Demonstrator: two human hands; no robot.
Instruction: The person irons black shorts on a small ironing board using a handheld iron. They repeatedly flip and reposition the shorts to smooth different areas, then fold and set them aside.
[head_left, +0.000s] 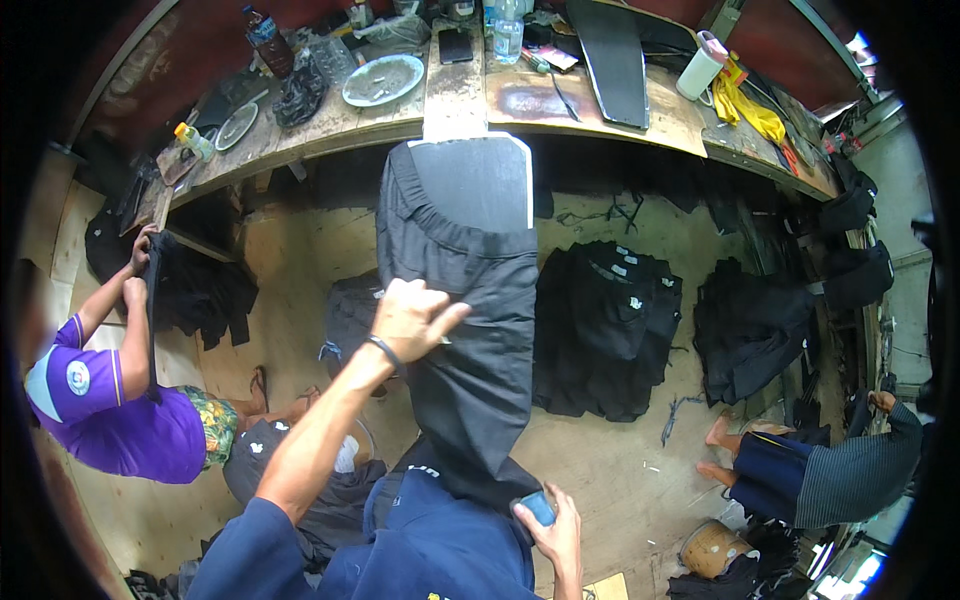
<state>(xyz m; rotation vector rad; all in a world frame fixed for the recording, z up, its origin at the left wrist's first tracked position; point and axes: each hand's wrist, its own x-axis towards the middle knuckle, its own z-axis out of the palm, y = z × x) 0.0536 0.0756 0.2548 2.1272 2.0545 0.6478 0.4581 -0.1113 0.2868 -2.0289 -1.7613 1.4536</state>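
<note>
A pair of black trousers (470,340) with a gathered elastic waistband is pulled over the end of a grey, white-edged board (478,170) in front of me. My left hand (412,322), a dark band at its wrist, lies on the upper part of the trousers, fingers bent into the cloth and thumb pointing right. A small pale mark shows just below that thumb. Lower right, near the trousers' narrow end, my right hand (558,530) grips a small blue block (537,508) between thumb and fingers. Its exact kind is unclear.
A worn wooden bench (450,95) curves across the far side, bearing plates, bottles, a phone and a long dark board (612,65). Piles of black garments (610,340) lie on the floor. One person (130,400) stands left holding dark cloth, another (820,470) right.
</note>
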